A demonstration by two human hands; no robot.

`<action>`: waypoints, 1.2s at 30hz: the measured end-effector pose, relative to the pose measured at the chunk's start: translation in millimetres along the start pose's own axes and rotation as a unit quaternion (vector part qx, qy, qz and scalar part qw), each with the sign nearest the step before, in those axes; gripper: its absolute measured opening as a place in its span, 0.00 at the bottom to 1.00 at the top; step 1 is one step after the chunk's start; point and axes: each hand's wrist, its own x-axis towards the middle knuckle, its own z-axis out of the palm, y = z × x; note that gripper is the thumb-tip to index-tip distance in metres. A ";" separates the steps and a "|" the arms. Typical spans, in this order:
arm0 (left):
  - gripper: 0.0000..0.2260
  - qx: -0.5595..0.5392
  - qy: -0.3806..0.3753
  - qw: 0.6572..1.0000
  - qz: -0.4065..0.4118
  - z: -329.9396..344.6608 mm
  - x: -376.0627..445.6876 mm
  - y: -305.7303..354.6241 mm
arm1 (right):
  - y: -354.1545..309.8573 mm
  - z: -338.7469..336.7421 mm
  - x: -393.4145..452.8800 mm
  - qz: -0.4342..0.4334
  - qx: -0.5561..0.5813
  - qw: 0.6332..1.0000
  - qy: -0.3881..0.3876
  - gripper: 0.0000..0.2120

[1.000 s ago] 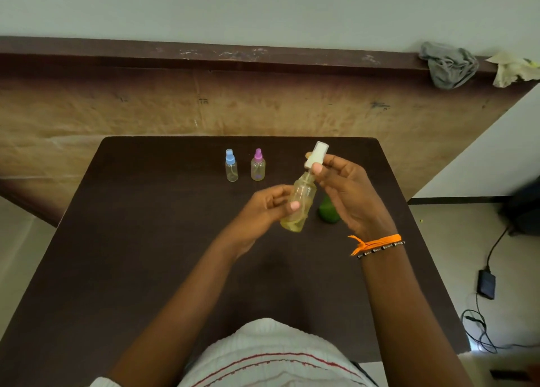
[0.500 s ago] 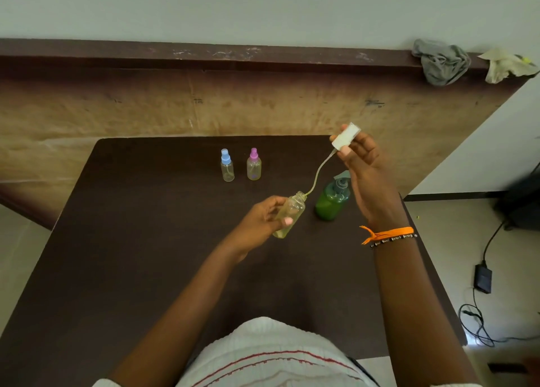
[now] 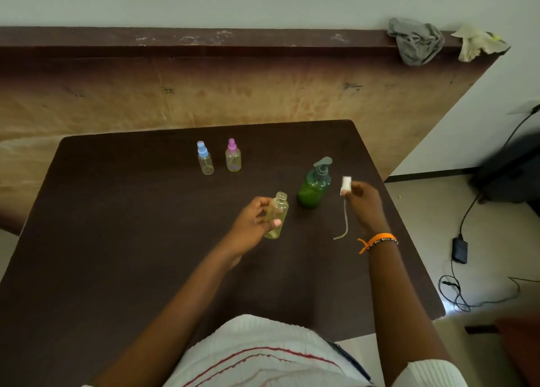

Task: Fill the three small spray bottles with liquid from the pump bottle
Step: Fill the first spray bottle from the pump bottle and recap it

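Gripping the uncapped spray bottle (image 3: 276, 215) around its middle, the left hand (image 3: 254, 225) holds it tilted slightly above the dark bench (image 3: 117, 240), its open threaded neck pointing up and away from the person. A little pale yellow liquid sits in the bottle's lower part. The left fingers (image 3: 276, 223) curl round the clear body, with the thumb on the near side.

To the right, the right hand (image 3: 363, 201) pinches the white spray head (image 3: 346, 185) between thumb and fingers, well apart from the bottle it belongs to. Its thin dip tube (image 3: 344, 225) hangs down from the head and curves toward the bench; whether the tip touches the surface cannot be told. An orange wristband (image 3: 377, 240) circles the right wrist.

Between the two hands and a little farther back stands the green pump bottle (image 3: 314, 187), upright on the bench with its grey pump top still on. Near the far edge of the bench, two more small spray bottles stand upright side by side and capped: the blue-capped bottle (image 3: 205, 159) on the left and the pink-capped bottle (image 3: 233, 157) just beside it on the right.

A grey cloth (image 3: 416, 43) and a pale cloth (image 3: 479, 43) lie on the ledge (image 3: 204, 37) along the wall.
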 end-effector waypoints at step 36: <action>0.14 -0.019 -0.023 0.998 -0.058 8.6 22.8 -25.8 | 65.8 26.8 19.6 0.162 0.031 0.986 0.015 0.13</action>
